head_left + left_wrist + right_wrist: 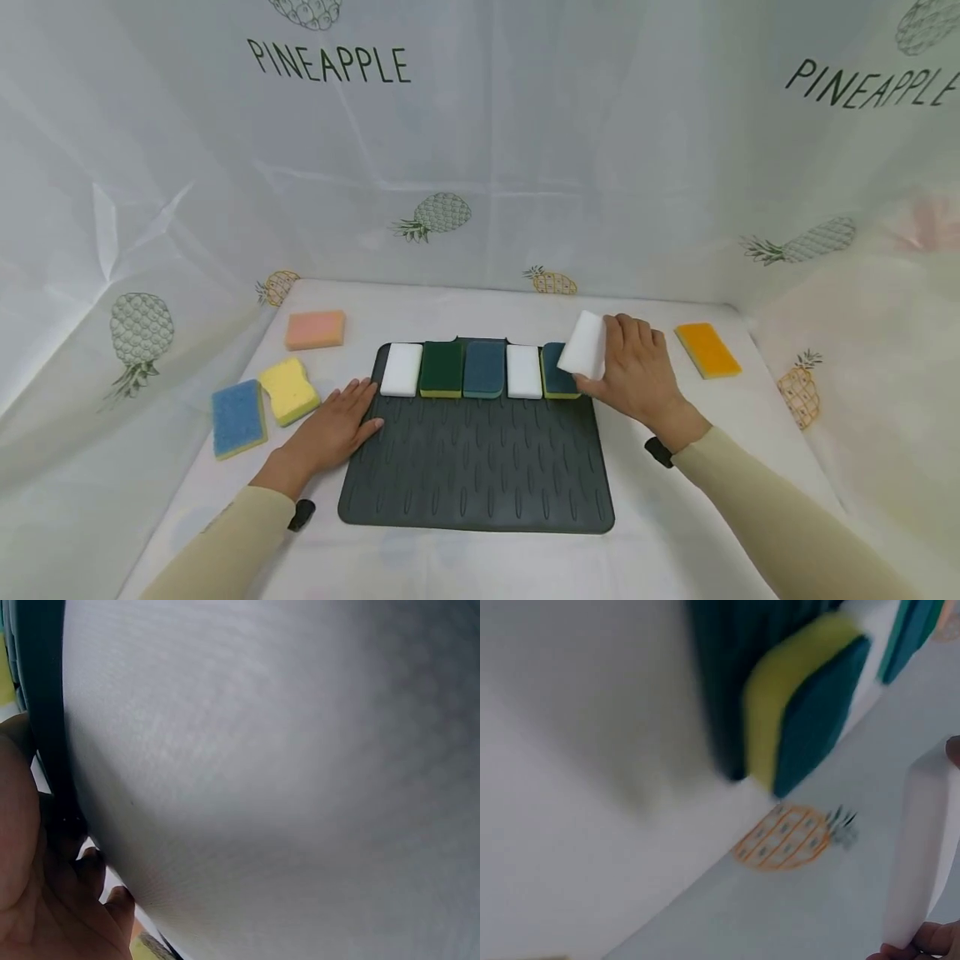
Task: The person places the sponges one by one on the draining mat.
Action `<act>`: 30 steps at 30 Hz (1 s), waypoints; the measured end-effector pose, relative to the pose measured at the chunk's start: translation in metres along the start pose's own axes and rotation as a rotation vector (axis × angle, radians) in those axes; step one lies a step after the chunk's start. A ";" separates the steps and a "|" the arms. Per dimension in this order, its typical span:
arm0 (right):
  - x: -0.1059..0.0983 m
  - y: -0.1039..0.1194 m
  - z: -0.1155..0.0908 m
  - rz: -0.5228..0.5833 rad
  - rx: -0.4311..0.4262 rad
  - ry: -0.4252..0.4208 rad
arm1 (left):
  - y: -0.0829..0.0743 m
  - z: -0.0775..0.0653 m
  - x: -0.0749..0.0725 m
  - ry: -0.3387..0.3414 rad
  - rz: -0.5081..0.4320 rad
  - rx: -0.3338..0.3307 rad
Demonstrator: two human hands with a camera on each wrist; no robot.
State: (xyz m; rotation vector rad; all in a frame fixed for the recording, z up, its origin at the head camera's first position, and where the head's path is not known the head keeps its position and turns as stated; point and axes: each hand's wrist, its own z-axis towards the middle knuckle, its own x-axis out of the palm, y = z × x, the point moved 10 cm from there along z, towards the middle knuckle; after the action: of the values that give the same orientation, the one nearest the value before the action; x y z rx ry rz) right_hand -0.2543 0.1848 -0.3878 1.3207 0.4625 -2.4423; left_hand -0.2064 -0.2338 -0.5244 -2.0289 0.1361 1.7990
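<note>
A white sponge (583,344) is gripped between the thumb and fingers of my right hand (636,367), tilted above the right end of a row of sponges. The same white sponge (922,840) shows at the right of the right wrist view. Along the top of a dark grey ridged mat (480,467) lie a white sponge (401,370), a dark green one (442,369), a blue one (484,369), another white one (524,372) and a blue-and-yellow one (553,372), partly covered. My left hand (335,425) rests with spread fingers on the mat's left edge.
Left of the mat lie a pink sponge (315,330), a yellow notched sponge (289,391) and a blue sponge (238,419). An orange sponge (708,350) lies at the right. A pineapple-printed sheet (480,150) hangs behind the white table (675,517).
</note>
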 end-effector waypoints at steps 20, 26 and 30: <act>0.037 0.232 0.009 0.152 -0.210 0.230 | 0.002 0.003 0.000 -0.016 -0.011 0.005; 0.052 0.287 0.009 0.147 -0.284 0.326 | 0.003 0.002 0.000 -0.006 -0.020 -0.003; 0.062 0.305 0.006 0.124 -0.318 0.370 | 0.004 0.002 0.000 -0.009 -0.014 0.002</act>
State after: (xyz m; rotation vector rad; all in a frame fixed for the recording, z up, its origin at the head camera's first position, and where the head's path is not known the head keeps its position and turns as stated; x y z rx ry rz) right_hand -0.1603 -0.0992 -0.4761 1.6016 0.7966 -1.9273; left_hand -0.2100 -0.2364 -0.5250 -2.0152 0.1210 1.7986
